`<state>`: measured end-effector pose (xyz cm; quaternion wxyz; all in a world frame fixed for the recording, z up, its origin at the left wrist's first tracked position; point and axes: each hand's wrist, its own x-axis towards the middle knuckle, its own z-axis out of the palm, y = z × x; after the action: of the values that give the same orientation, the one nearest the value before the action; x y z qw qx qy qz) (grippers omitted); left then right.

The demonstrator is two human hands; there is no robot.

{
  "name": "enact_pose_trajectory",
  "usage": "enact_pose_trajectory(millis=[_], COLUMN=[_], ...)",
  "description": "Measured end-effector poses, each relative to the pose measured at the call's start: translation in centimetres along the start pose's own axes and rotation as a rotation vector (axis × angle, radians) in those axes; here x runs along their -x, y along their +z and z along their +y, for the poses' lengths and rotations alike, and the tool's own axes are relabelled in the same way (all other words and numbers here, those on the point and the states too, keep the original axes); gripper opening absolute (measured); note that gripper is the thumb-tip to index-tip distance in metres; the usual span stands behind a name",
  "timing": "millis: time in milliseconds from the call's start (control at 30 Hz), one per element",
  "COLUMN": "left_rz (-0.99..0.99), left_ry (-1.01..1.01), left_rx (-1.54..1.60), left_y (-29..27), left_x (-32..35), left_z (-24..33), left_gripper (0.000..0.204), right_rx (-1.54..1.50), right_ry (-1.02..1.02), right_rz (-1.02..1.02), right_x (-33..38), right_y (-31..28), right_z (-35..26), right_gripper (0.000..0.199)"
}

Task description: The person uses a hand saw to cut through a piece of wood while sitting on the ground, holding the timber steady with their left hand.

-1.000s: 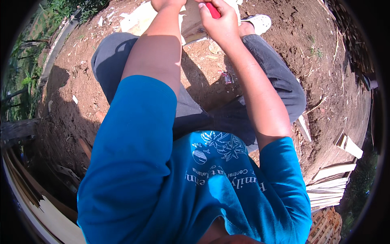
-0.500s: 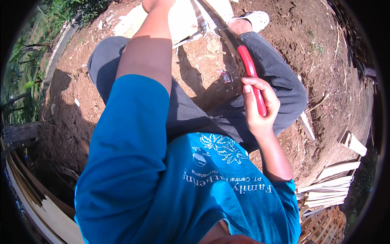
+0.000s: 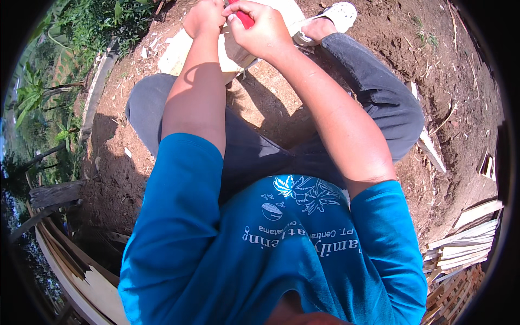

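Bare dirt ground (image 3: 260, 108); smooth red handle (image 3: 245, 19)

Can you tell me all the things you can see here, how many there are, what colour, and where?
red handle: one, red, top centre, gripped in the right hand
pale flat piece: one, cream, on the soil at the top, under both hands
shoe: one, white, top right, on the person's foot
wood slats: a stack, pale, lower right
wood planks: several, brown and pale, lower left
wood strip: one, whitish, on the soil beside the right knee
plants: many, green, upper left
soil: reddish brown, all around
trousers: one pair, dark grey, centre
shirt: one, blue with pale print, bottom
left hand: one, top centre, on the pale piece
right hand: one, top centre, fingers closed on the red handle
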<state>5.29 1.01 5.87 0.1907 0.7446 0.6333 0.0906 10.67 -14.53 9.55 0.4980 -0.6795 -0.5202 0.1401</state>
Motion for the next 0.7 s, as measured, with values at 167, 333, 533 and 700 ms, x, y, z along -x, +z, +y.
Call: enact_pose_trajectory(millis=[167, 333, 533, 700], left_rz=[0.018, 0.075, 0.049, 0.076], left_ry=[-0.066, -0.063, -0.041, 0.040], left_rx=[-0.038, 0.006, -0.037, -0.026], left_y=[-1.3, 0.0, 0.3, 0.7], left_x=[0.9, -2.0, -0.5, -0.4], left_z=[0.2, -1.7, -1.0, -2.0], left_gripper=[0.059, 0.061, 0.054, 0.046], right_rx=[-0.094, -0.144, -0.165, -0.117], right_ry=[0.042, 0.158, 0.174, 0.044], right_rz=[-0.066, -0.122, -0.092, -0.133], right_x=[1.6, 10.2, 14.9, 8.0], right_y=[-1.3, -7.1, -12.0, -7.4], right_z=[0.2, -4.5, -6.7, -3.1], right_gripper=[0.021, 0.023, 0.019, 0.021])
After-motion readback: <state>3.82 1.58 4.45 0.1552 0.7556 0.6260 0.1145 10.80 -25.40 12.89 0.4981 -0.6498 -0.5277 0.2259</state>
